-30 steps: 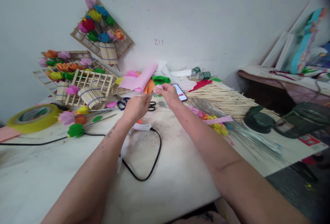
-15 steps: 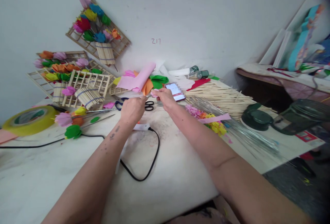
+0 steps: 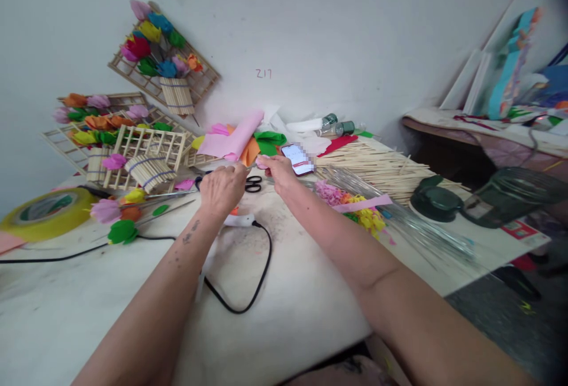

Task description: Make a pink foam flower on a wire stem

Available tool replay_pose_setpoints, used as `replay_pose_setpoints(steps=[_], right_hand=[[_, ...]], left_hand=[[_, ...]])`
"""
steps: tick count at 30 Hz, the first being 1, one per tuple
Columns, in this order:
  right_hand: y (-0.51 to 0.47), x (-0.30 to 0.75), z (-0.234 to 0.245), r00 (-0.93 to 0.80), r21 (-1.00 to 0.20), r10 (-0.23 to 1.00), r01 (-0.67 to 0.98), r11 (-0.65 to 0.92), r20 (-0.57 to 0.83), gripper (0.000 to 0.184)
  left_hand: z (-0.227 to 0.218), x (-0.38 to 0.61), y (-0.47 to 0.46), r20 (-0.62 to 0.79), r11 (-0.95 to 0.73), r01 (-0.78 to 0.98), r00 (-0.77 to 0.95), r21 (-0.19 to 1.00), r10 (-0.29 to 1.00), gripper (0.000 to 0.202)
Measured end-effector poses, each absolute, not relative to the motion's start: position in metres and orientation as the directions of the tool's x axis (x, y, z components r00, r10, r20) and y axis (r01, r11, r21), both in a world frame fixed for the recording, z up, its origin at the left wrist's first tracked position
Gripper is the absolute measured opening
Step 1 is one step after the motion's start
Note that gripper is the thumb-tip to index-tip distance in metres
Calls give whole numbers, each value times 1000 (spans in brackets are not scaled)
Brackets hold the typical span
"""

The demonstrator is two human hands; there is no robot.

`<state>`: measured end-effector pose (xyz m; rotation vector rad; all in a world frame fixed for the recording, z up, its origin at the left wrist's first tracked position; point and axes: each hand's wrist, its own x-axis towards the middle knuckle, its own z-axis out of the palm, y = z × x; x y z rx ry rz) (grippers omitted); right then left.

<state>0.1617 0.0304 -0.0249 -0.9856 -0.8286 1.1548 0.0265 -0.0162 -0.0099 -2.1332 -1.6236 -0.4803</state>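
Observation:
A small pink paper flower [image 3: 261, 163] is pinched in the fingers of my right hand [image 3: 280, 173]. Close on its left, my left hand [image 3: 223, 187] is closed, knuckles up, around what looks like the flower's thin wire stem; most of it is hidden by the fingers. Under and behind the hands lie scissors [image 3: 253, 184] with dark handles. A white glue gun [image 3: 239, 220] with a black cord rests on the table below my left hand. The phone [image 3: 298, 158] lies just beyond my right hand.
Wooden lattice panels with paper flowers [image 3: 146, 161] and a yellow tape roll [image 3: 48, 213] are on the left. Crepe paper [image 3: 235, 137] lies at the back. Wooden sticks [image 3: 381, 167], wires [image 3: 426, 226], paper scraps [image 3: 368, 214] and a dark jar [image 3: 510, 196] fill the right.
The whole view has shifted slightly left. Both hands stay close together with the pink flower between them; their grip looks nearly the same.

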Motion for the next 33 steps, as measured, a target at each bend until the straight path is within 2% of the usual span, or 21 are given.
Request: replay_pose_setpoints(steps=[6, 10, 13, 16, 20, 22, 25, 28, 33], right_hand=[[31, 163, -26, 212, -926, 977, -370, 70, -11, 23], [31, 165, -25, 195, -950, 981, -307, 64, 3, 26], [34, 170, -27, 174, -978, 980, -165, 124, 95, 30], [40, 179, -29, 156, -974, 963, -23, 227, 220, 38], [40, 190, -24, 45, -926, 931, -89, 366, 363, 38], [37, 194, -19, -51, -905, 907, -116, 410, 418, 39], [30, 198, -12, -178, -877, 860, -51, 478, 479, 43], [29, 201, -11, -273, -854, 827, 31, 519, 492, 38], [34, 205, -16, -329, -828, 807, 115, 549, 490, 28]], left_hand=[[-9, 20, -12, 484, -285, 949, 313, -134, 817, 34], [-5, 19, -11, 468, -281, 958, 272, -52, 841, 34], [-2, 18, -9, 447, -263, 961, 198, 88, 872, 34], [1, 14, -5, 368, -260, 910, 133, 323, 920, 34], [1, 8, -1, 168, -197, 688, 110, 699, 980, 36], [-1, 6, -1, 85, -161, 546, 162, 822, 983, 36], [-2, 4, -1, -60, -57, 396, 277, 916, 959, 33], [-3, 0, 0, -187, 63, 314, 382, 947, 905, 26], [-3, -5, 0, -261, 152, 250, 488, 956, 833, 24]])
